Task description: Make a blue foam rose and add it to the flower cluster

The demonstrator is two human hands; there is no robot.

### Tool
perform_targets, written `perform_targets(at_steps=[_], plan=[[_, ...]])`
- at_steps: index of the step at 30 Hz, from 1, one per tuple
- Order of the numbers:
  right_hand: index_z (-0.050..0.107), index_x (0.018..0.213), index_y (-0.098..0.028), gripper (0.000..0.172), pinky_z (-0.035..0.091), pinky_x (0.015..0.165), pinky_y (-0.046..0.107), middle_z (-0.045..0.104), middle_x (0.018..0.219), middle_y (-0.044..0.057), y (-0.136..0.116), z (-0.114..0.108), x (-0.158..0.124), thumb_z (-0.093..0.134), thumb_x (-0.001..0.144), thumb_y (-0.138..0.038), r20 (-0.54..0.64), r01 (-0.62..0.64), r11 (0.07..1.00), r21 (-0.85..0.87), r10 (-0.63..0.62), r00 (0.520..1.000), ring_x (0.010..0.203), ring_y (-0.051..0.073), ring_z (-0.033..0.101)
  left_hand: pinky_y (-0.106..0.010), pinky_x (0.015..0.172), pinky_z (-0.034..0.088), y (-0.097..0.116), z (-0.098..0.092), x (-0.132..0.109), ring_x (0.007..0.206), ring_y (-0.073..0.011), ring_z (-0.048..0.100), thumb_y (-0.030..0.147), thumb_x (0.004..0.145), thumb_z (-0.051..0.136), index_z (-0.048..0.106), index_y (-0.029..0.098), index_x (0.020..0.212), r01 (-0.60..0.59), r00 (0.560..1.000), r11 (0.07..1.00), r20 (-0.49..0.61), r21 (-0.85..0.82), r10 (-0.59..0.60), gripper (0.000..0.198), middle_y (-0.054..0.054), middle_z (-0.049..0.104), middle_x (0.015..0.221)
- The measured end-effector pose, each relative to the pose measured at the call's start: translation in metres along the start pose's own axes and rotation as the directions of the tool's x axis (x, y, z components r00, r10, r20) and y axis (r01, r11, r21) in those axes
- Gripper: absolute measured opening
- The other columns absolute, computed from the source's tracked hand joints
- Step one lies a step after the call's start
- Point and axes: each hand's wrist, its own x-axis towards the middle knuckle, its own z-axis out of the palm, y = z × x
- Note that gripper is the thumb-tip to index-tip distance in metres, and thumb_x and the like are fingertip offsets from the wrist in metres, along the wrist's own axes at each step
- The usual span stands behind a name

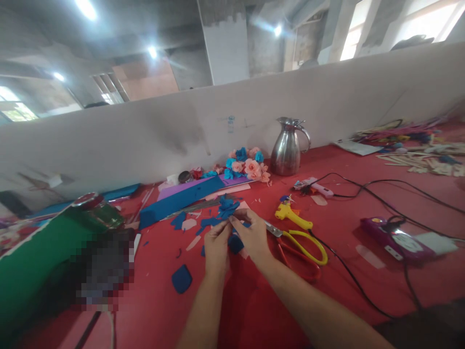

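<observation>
From afar, I had the left hand (217, 245) and right hand (253, 233) pinching blue paper (226, 207). Scissors (278, 233) lay right of it.

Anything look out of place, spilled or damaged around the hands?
No spill or damage stands out. Loose blue paper scraps and pink paper scraps untidily litter the red tabletop around the left hand and right hand. Metal scissors with yellow and red handles lie awkwardly close to the right hand.
</observation>
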Motion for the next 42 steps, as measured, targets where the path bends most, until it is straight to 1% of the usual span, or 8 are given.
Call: perform_targets(at_steps=[7,17,19,22,25,28,35,42], plan=[[0.071,0.081,-0.02,0.015,0.047,0.074,0.03,0.072,0.082,0.004,0.004,0.0,-0.001,0.062,0.075,-0.031,-0.035,0.024,0.991,-0.13,-0.029,0.999,0.079,0.02,0.063,-0.024,0.061,0.045,-0.004,-0.004,0.002,0.063,-0.0147,0.058,0.024,0.06,0.072,0.076,0.019,0.071,-0.057,0.998,0.996,0.022,0.064,0.055,0.012,-0.002,0.068,0.065],[0.073,0.074,-0.022,0.012,0.046,0.076,0.029,0.071,0.079,0.002,0.0,-0.002,0.0,0.061,0.076,-0.026,-0.001,0.109,0.99,-0.093,-0.11,0.994,0.079,0.019,0.063,-0.028,0.071,0.046,-0.002,-0.002,0.0,0.065,-0.016,0.059,0.025,0.063,0.07,0.076,0.019,0.072,-0.074,0.997,0.994,0.042,0.076,0.071,0.013,-0.003,0.07,0.068],[0.073,0.072,-0.022,0.012,0.046,0.075,0.03,0.071,0.078,0.002,0.0,-0.002,0.001,0.062,0.075,-0.025,0.017,0.091,0.995,-0.044,-0.09,0.996,0.077,0.018,0.062,-0.028,0.07,0.046,-0.002,-0.004,0.001,0.066,-0.0166,0.059,0.026,0.065,0.068,0.076,0.019,0.073,-0.108,0.994,0.986,0.048,0.124,0.103,0.014,-0.003,0.069,0.069],[0.072,0.071,-0.021,0.011,0.047,0.072,0.029,0.07,0.073,0.001,0.001,-0.001,0.003,0.063,0.072,-0.026,0.052,0.0,0.99,0.142,-0.008,0.999,0.073,0.018,0.061,-0.025,0.063,0.043,-0.003,-0.009,0.003,0.063,-0.016,0.056,0.024,0.068,0.066,0.076,0.02,0.07,-0.246,0.969,0.922,0.041,0.298,0.245,0.011,-0.002,0.066,0.063],[0.071,0.072,-0.021,0.008,0.047,0.067,0.026,0.068,0.07,-0.001,0.002,0.003,0.003,0.066,0.069,-0.027,0.118,-0.114,0.926,0.361,0.077,0.99,0.068,0.015,0.06,-0.024,0.06,0.04,-0.003,-0.013,0.004,0.062,-0.0154,0.054,0.022,0.07,0.064,0.075,0.022,0.067,-0.379,0.918,0.817,0.063,0.434,0.393,0.011,-0.001,0.065,0.063],[0.07,0.072,-0.021,0.009,0.046,0.062,0.025,0.067,0.068,-0.002,0.003,0.006,0.003,0.07,0.067,-0.028,0.188,-0.177,0.86,0.478,0.097,0.977,0.064,0.014,0.059,-0.023,0.059,0.04,-0.002,-0.013,0.003,0.061,-0.0149,0.054,0.021,0.071,0.062,0.071,0.021,0.06,-0.451,0.878,0.759,0.082,0.47,0.471,0.014,-0.001,0.065,0.065],[0.067,0.078,-0.023,0.015,0.048,0.061,0.025,0.067,0.07,-0.001,0.007,0.008,-0.001,0.074,0.066,-0.029,0.304,-0.209,0.818,0.535,0.044,0.952,0.068,0.015,0.06,-0.023,0.055,0.04,0.0,-0.016,0.003,0.055,-0.0137,0.05,0.015,0.068,0.053,0.061,0.019,0.053,-0.537,0.821,0.696,0.104,0.476,0.562,0.018,0.0,0.059,0.057],[0.067,0.082,-0.024,0.016,0.049,0.063,0.025,0.067,0.073,-0.001,0.013,0.008,-0.001,0.074,0.069,-0.029,0.375,-0.221,0.813,0.538,0.003,0.927,0.074,0.016,0.062,-0.022,0.053,0.038,-0.002,-0.017,0.003,0.053,-0.013,0.047,0.01,0.061,0.05,0.057,0.019,0.053,-0.505,0.848,0.761,0.072,0.406,0.525,0.014,0.002,0.056,0.055]])
